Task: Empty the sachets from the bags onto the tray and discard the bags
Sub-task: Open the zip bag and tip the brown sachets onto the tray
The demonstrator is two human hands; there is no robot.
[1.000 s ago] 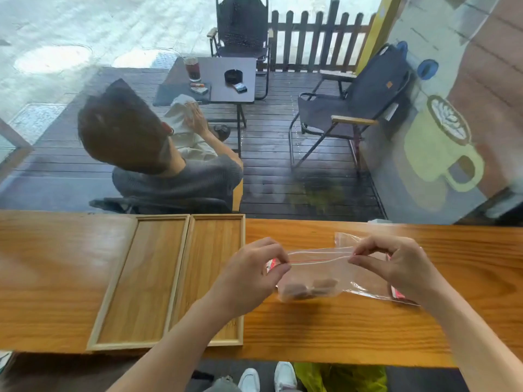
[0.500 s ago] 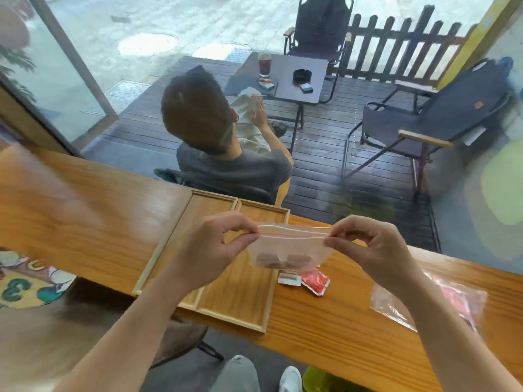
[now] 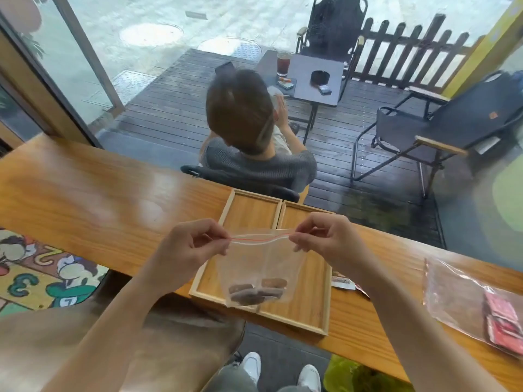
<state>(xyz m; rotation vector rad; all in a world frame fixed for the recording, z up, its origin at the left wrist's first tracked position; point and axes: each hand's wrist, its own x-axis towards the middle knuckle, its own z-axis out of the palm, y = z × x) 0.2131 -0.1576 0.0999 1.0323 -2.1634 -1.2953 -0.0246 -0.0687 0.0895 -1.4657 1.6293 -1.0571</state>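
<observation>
Fingers (image 3: 218, 244) of both hands are pinched on the zip-lock bag's (image 3: 259, 267) seal corners above the wooden tray (image 3: 325, 306); brown sachets (image 3: 256, 291) could be scattered onto the desk (image 3: 99, 199) if tipped off-centre.

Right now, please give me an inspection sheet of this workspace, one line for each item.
Surface: wooden counter, glossy.
Job's things: clear bag held up over the tray, brown sachets at its bottom; second bag with red sachets lies at right.
Clutter: loose sachets beside the tray.
Grippers: left hand and right hand pinch the bag's zip corners.
Cables: nothing seen.
Surroundings: window; seated person, chairs, small table outside.
</observation>
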